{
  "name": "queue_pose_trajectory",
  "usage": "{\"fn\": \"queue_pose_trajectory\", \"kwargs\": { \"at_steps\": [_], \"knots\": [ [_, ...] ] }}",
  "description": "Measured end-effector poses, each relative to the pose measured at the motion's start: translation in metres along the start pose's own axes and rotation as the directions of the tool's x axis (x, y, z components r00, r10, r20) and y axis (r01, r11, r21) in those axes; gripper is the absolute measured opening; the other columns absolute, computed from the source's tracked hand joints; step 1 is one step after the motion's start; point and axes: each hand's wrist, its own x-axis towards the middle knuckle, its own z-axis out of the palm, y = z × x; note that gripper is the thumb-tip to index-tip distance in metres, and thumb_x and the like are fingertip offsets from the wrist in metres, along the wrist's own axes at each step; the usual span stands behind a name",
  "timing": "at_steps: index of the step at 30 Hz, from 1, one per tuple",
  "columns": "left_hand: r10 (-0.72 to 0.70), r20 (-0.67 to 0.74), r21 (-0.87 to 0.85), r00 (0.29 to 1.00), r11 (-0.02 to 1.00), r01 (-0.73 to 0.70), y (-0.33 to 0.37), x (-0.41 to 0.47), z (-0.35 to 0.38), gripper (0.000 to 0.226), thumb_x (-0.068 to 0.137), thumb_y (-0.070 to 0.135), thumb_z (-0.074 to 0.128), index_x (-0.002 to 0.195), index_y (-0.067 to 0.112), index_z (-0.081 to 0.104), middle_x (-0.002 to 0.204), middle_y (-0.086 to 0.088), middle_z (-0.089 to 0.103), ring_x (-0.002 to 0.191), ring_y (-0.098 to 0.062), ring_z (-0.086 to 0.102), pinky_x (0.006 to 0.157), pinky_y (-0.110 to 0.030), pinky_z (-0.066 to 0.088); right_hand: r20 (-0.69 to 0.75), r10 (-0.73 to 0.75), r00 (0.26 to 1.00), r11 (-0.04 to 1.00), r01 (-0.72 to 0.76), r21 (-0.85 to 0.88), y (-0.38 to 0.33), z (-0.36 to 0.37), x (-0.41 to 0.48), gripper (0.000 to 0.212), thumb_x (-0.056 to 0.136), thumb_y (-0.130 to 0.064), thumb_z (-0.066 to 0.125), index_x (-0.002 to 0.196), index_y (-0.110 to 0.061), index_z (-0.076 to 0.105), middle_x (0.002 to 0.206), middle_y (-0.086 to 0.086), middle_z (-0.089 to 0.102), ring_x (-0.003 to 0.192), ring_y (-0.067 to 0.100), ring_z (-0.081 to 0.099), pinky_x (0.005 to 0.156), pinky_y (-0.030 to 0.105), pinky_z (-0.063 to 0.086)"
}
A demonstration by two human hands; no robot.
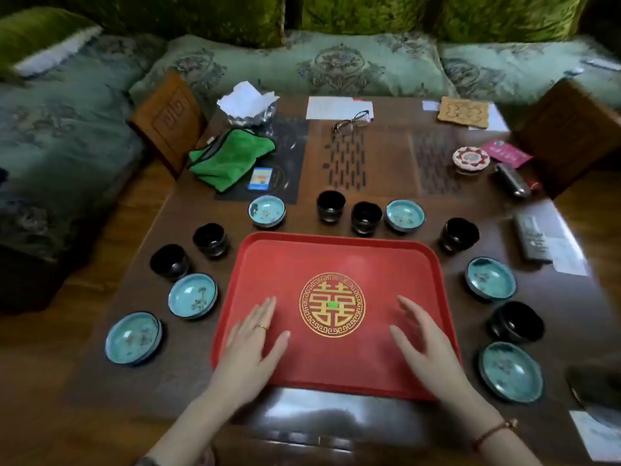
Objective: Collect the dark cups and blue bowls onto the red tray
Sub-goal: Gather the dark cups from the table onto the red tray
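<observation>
A red tray (336,253) with a gold round emblem lies in the middle of the wooden table, with nothing standing on it. My left hand (250,344) and my right hand (425,348) hover flat over its near half, fingers spread, holding nothing. Several dark cups ring the tray: two at the left (211,239) (169,262), two behind it (331,206) (366,217), two at the right (458,235) (515,322). Several blue bowls sit among them: left (192,295) (133,338), back (267,210) (404,215), right (490,279) (510,371).
Behind the cups lie a green cloth (230,156), a small card (260,178), glasses (351,121), papers and a tissue holder (248,105). A round coaster (470,158), a grey tube (512,179) and a remote (532,237) sit at the right. Cushioned seating surrounds the table.
</observation>
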Motion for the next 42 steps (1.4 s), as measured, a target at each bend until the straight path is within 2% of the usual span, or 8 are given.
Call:
{"fn": "queue_pose_trajectory", "kwargs": {
  "at_steps": [2, 4, 7, 10, 17, 20, 25, 42],
  "knots": [
    [0.032, -0.002, 0.11, 0.999, 0.993, -0.031, -0.01, 0.013, 0.013, 0.073, 0.084, 0.065, 0.023, 0.144, 0.029, 0.001, 0.154, 0.014, 0.004, 0.137, 0.003, -0.003, 0.118, -0.029, -0.002, -0.001, -0.07, 0.998, 0.994, 0.069, -0.081, 0.012, 0.013, 0.008, 0.049, 0.085, -0.019, 0.059, 0.128, -0.028, 0.039, 0.128, -0.012, 0.045, 0.121, 0.005, 0.042, 0.101, 0.011, 0.026],
    [0.071, -0.02, 0.183, 0.997, 0.981, -0.066, -0.022, 0.031, 0.024, 0.096, 0.063, 0.084, 0.0, 0.143, 0.031, -0.003, 0.15, 0.02, -0.001, 0.135, 0.005, -0.007, 0.115, -0.026, -0.006, 0.022, -0.136, 0.99, 0.977, 0.138, -0.16, 0.023, 0.024, 0.02, 0.05, 0.085, -0.022, 0.059, 0.129, -0.031, 0.036, 0.13, -0.011, 0.044, 0.123, 0.005, 0.042, 0.108, 0.021, 0.03],
    [0.106, -0.047, 0.264, 0.993, 0.96, -0.09, -0.031, 0.044, 0.038, 0.107, 0.049, 0.084, -0.02, 0.142, 0.032, -0.009, 0.145, 0.023, -0.008, 0.134, 0.005, -0.011, 0.114, -0.026, -0.009, 0.019, -0.243, 0.97, 0.934, 0.239, -0.264, 0.041, 0.038, 0.034, 0.053, 0.084, -0.041, 0.054, 0.133, -0.029, 0.036, 0.136, -0.005, 0.046, 0.128, 0.01, 0.041, 0.111, 0.039, 0.033],
    [0.147, -0.063, 0.327, 0.987, 0.938, -0.119, -0.034, 0.048, 0.045, 0.109, 0.045, 0.084, -0.024, 0.141, 0.032, -0.014, 0.142, 0.024, -0.015, 0.133, 0.003, -0.016, 0.113, -0.028, -0.012, 0.02, -0.308, 0.951, 0.881, 0.293, -0.371, 0.049, 0.043, 0.044, 0.067, 0.076, -0.059, 0.034, 0.136, -0.029, 0.033, 0.138, -0.006, 0.045, 0.13, 0.008, 0.037, 0.113, 0.041, 0.03],
    [0.165, -0.085, 0.394, 0.983, 0.911, -0.119, -0.036, 0.05, 0.053, 0.121, 0.037, 0.085, -0.025, 0.144, 0.032, -0.002, 0.149, 0.022, -0.007, 0.142, -0.007, -0.009, 0.116, -0.034, -0.006, 0.062, -0.401, 0.914, 0.798, 0.382, -0.466, 0.058, 0.046, 0.047, 0.074, 0.073, -0.06, 0.029, 0.139, -0.027, 0.026, 0.14, -0.011, 0.039, 0.133, 0.006, 0.032, 0.116, 0.034, 0.021],
    [0.146, -0.056, 0.413, 0.988, 0.904, -0.11, -0.034, 0.049, 0.053, 0.122, 0.039, 0.088, -0.019, 0.144, 0.03, 0.004, 0.156, 0.011, -0.002, 0.144, -0.013, -0.004, 0.116, -0.037, -0.004, 0.084, -0.378, 0.922, 0.799, 0.37, -0.474, 0.057, 0.045, 0.045, 0.065, 0.081, -0.051, 0.04, 0.139, -0.027, 0.024, 0.144, -0.009, 0.036, 0.136, 0.007, 0.028, 0.117, 0.032, 0.016],
    [0.134, -0.058, 0.412, 0.989, 0.906, -0.098, -0.031, 0.047, 0.051, 0.068, 0.088, 0.059, 0.027, 0.145, 0.026, 0.011, 0.157, 0.007, 0.004, 0.145, -0.016, 0.001, 0.117, -0.041, 0.0, 0.07, -0.386, 0.92, 0.793, 0.37, -0.484, 0.057, 0.045, 0.045, 0.063, 0.087, -0.037, 0.051, 0.141, -0.022, 0.022, 0.146, -0.002, 0.036, 0.136, 0.013, 0.031, 0.115, 0.039, 0.022],
    [0.124, -0.017, 0.462, 0.992, 0.881, -0.102, -0.019, 0.036, 0.043, 0.07, 0.087, 0.057, 0.033, 0.145, 0.023, 0.012, 0.157, 0.001, 0.009, 0.145, -0.021, 0.008, 0.118, -0.043, 0.007, 0.122, -0.255, 0.959, 0.759, 0.277, -0.59, 0.039, 0.043, 0.031, 0.054, 0.092, -0.038, 0.04, 0.141, -0.022, 0.023, 0.147, -0.001, 0.034, 0.137, 0.016, 0.028, 0.117, 0.041, 0.016]
  ]
}}
